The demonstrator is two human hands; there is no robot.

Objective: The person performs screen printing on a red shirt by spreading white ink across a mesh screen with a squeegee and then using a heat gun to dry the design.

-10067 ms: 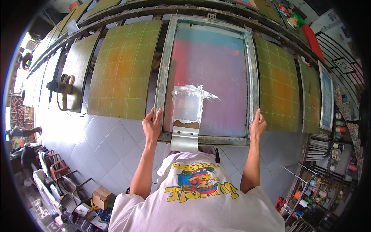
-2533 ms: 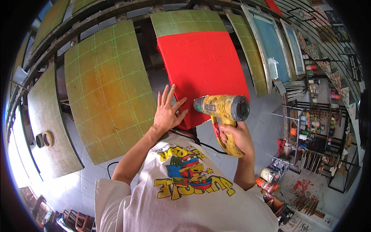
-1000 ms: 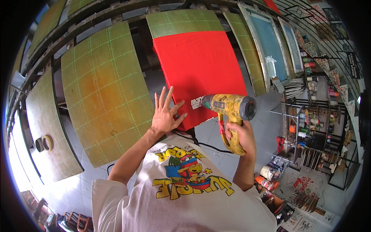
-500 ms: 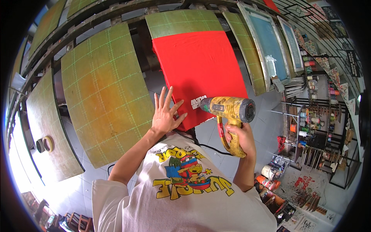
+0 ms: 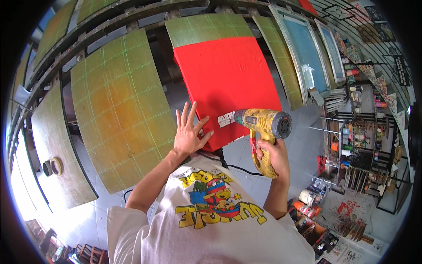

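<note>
A red shirt or cloth (image 5: pixel 228 70) is stretched over a greenish board, its lower end towards me. Near that end sits a small white print (image 5: pixel 227 119), with more white marks along the near edge. My right hand (image 5: pixel 273 155) grips the handle of a worn yellow heat gun (image 5: pixel 261 122), whose dark nozzle points left across the cloth beside the print. My left hand (image 5: pixel 190 132) is open with fingers spread, its fingertips at the left edge of the red cloth; whether they press on it I cannot tell.
More greenish boards with grid lines, one a large board (image 5: pixel 121 110), stand left. On a pale board (image 5: pixel 63 145) lie tape rolls (image 5: pixel 56 166). Framed screens (image 5: pixel 299 48) lean at the far right. Paint containers (image 5: pixel 307 198) and shelves fill the right side. A black cord (image 5: pixel 244 169) runs behind my shirt.
The heat gun has shifted slightly to the right, so more of the white print shows past its nozzle. My left hand stays spread at nearly the same spot.
</note>
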